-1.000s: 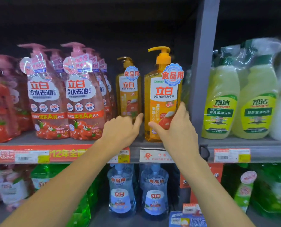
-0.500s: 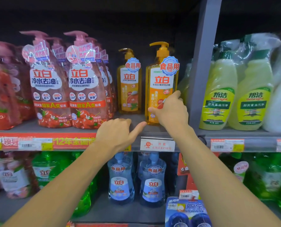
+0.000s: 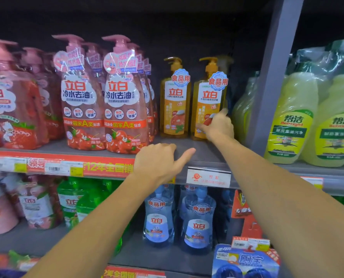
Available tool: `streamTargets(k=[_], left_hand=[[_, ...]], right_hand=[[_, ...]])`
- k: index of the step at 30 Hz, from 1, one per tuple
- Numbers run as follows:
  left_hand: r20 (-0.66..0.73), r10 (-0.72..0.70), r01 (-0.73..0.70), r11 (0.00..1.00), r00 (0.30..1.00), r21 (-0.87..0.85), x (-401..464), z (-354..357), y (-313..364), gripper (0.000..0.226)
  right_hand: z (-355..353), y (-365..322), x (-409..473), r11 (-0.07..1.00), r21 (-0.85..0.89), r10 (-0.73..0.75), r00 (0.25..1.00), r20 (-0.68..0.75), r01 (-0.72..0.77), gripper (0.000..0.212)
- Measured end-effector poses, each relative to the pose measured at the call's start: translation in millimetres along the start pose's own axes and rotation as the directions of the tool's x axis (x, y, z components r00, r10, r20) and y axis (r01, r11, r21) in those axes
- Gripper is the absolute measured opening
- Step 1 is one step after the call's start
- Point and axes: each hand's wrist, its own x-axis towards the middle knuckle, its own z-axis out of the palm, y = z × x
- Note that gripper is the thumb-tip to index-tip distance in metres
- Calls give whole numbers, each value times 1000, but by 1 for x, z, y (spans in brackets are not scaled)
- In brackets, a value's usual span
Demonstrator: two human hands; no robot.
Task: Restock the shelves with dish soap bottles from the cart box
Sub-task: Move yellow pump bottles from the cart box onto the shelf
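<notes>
Two orange dish soap bottles with pump tops stand side by side deep on the grey shelf. My right hand is wrapped around the lower front of the right orange bottle. The left orange bottle stands free beside it. My left hand rests on the shelf's front edge with fingers curled and thumb stretched right, holding nothing. The cart box is out of view.
Pink strawberry soap bottles crowd the shelf to the left. A grey upright post stands just right of the orange bottles, with yellow-green spray bottles beyond it. Blue bottles and green pouches fill the shelf below.
My right hand has pushed the right orange bottle back from the shelf's front until it stands level with the left one. My left hand dropped from beside the bottle onto the shelf edge.
</notes>
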Motion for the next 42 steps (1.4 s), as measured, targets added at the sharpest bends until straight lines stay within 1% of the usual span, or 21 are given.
streamTargets(k=[2,6,8,11,14,17,20,23,25,27,28,30,32,34,35,36,38,40,42], left_hand=[[-1,-10,10,1000,1000,6,-1,-1,0,82],[18,-28,28,999,999,-20,-1,-1,0,77],[22,-36,37,999,999,-23,-1,-2,2,75],[35,-35,35,999,999,-6,0,-2,1,72],[22,-18,17,999,1000,31,0,0,0,71],[-1,-17,17,999,1000,48,1,-2,-1,69],[-18,-26,26,1000,1000,6,0,-5,2,62],[-15,-24,24,1000,1000,-20,-1,-5,8,61],[-22,5,-4,1000,1000,29,-3,-3,10,59],[21,56,-58,992,998,114,-12,-5,14,73],[34,68,-71,993,997,99,-20,-6,18,74],[45,90,-90,996,995,9,-39,-7,23,60],[22,149,-149,988,989,-39,-59,-8,23,57],[4,158,-157,983,987,-90,-77,-8,22,62],[30,153,-148,982,988,-120,-88,-9,24,63],[92,156,-142,980,983,-143,-102,-7,27,65],[261,198,-162,975,945,-152,-144,2,39,65],[332,245,-193,964,911,-184,-184,20,50,66],[409,298,-231,951,863,-206,-221,36,63,67]], right_hand=[[4,-1,5,1000,-5,-5,1000,9,5,90],[15,1,13,1000,-14,-14,1000,2,14,85],[19,1,16,999,-46,-19,1000,0,19,89],[20,1,17,991,-129,-24,1000,9,25,94],[14,4,12,966,-254,-37,998,50,48,90],[3,8,-3,926,-368,-34,991,132,81,79],[-11,14,-28,908,-387,-85,976,202,159,65],[-28,20,-62,912,-344,-184,973,141,222,51],[-36,23,-88,898,-352,-231,964,130,263,47],[-37,27,-111,851,-409,-268,943,199,329,47],[-36,32,-122,813,-462,-275,933,233,355,49],[-34,41,-140,749,-548,-275,927,254,373,54],[-34,46,-164,739,-561,-289,928,236,373,60],[-29,53,-191,772,-523,-308,932,189,362,65],[-26,59,-207,783,-513,-298,936,189,353,66],[-21,67,-225,785,-517,-267,940,215,341,67],[-16,90,-270,782,-549,-142,941,306,297,68],[-21,119,-311,796,-556,-45,940,337,237,66],[-34,148,-347,811,-563,55,937,345,160,62]])
